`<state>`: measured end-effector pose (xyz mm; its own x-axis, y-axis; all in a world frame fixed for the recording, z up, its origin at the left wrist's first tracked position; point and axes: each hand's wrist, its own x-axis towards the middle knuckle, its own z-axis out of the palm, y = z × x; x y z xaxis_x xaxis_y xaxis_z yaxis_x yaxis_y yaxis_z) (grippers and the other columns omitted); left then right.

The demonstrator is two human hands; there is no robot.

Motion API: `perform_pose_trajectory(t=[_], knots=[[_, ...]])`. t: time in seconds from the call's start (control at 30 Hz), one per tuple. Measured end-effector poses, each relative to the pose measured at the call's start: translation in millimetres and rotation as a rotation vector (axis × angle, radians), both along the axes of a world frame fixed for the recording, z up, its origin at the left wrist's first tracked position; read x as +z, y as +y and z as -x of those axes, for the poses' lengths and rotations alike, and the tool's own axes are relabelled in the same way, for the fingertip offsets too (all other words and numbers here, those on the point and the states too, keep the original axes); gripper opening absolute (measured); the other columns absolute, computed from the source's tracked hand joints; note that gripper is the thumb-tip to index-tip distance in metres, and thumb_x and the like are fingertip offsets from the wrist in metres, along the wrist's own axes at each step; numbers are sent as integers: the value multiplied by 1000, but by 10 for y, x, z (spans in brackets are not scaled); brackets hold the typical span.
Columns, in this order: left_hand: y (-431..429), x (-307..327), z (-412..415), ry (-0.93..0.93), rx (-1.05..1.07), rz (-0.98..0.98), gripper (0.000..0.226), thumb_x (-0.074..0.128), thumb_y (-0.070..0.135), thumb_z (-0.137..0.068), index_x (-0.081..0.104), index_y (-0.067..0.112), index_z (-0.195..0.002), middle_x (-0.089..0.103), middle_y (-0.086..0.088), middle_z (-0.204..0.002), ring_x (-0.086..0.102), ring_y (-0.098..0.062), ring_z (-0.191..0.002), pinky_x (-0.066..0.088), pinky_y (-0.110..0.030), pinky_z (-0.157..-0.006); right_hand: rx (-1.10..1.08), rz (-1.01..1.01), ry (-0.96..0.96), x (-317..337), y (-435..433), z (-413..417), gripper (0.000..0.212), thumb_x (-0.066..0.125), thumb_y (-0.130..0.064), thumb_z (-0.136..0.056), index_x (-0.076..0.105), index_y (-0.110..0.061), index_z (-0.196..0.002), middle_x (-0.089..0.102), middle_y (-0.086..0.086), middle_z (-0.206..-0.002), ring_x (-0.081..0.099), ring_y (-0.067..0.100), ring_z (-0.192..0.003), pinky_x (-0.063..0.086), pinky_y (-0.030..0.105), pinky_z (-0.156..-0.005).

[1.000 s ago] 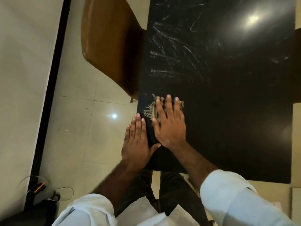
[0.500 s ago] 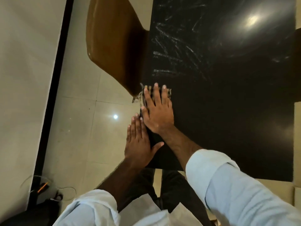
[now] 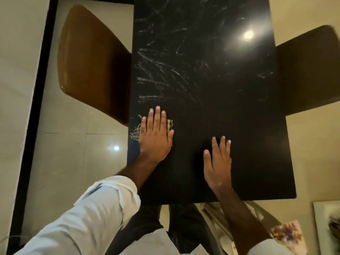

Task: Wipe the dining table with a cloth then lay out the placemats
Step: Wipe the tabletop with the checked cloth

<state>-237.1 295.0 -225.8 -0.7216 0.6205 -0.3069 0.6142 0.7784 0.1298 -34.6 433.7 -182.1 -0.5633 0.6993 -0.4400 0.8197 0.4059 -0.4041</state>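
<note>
Cloth (image 3: pixel 170 124) (fringe (image 3: pixel 135 132) leftward) under flat left hand (image 3: pixel 156 138).

I find no text, label, brand, number or sign that I can read anywhere in this view. The pale streaks on the dark bench (image 3: pixel 211 107) are smears, not writing. The colourful printed item (image 3: pixel 288 236) at the lower right is too blurred for me to make out any lettering on it.
</note>
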Motion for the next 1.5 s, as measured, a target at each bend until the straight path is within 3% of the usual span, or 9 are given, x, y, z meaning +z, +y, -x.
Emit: perform_pose_trajectory(t=[0.17,0.27,0.47,0.67,0.77,0.97,1.13,1.3,1.5], knots=[[703,52,-552,-46,-239,-72,80,21,57,-113,-1,10,-175,-16,-16,-182,-14,-34,-169,5,-59,-135,-49,-83,17,-87,367,4,68,37,-47,-115,20,-21,-175,0,3,-186,-14,20,-170,8,59,-134],[476,82,-882,-107,-332,-25,79,17,58,-114,-6,12,-174,-22,-12,-181,-19,-30,-169,6,-57,-136,-34,-112,22,-172,561,24,71,38,-47,-114,19,-18,-176,0,5,-186,-12,22,-170,10,61,-133],[-326,115,-156,-6,34,101,81,10,62,-112,-7,13,-175,-20,-12,-182,-16,-32,-169,4,-56,-138,48,-105,1,-288,741,-66,75,38,-50,-114,11,-18,-177,-6,4,-185,-14,22,-170,12,60,-132],[204,89,726,81,172,41,82,18,60,-114,0,8,-175,-8,-16,-184,-5,-34,-170,10,-58,-137,80,-97,14,-315,786,-123,76,37,-51,-115,7,-20,-177,-8,3,-185,-15,21,-170,8,54,-132],[513,98,332,95,109,40,83,19,59,-113,-2,7,-174,-11,-18,-183,-7,-35,-170,10,-58,-137,78,-100,25,-309,776,-117,75,36,-52,-115,9,-20,-177,-6,4,-185,-14,22,-171,9,56,-133],[329,127,-1304,-103,-312,59,81,19,60,-114,-1,10,-175,-19,-14,-182,-17,-31,-169,8,-57,-136,149,-221,28,-330,754,-152,73,32,-52,-114,18,-16,-176,3,9,-186,-6,28,-172,19,59,-132],[-3,101,-1047,-29,-137,89,81,21,60,-114,2,13,-176,-15,-12,-183,-13,-30,-170,4,-55,-138,390,-309,-13,-366,753,-147,76,43,-54,-113,19,-20,-176,-1,7,-186,-6,30,-172,27,57,-130],[723,63,-223,80,50,22,81,24,57,-114,0,9,-175,-12,-14,-184,-9,-32,-170,9,-58,-137,295,-335,-37,-336,1050,4,75,41,-55,-113,20,-19,-176,3,9,-186,-2,32,-172,30,60,-129],[2088,119,-517,66,-298,-84,77,21,56,-114,5,12,-176,-10,-13,-184,-9,-30,-170,8,-58,-136,260,-367,-33,-390,1356,84,69,42,-42,-114,22,-15,-175,5,10,-185,0,31,-172,30,59,-132]])
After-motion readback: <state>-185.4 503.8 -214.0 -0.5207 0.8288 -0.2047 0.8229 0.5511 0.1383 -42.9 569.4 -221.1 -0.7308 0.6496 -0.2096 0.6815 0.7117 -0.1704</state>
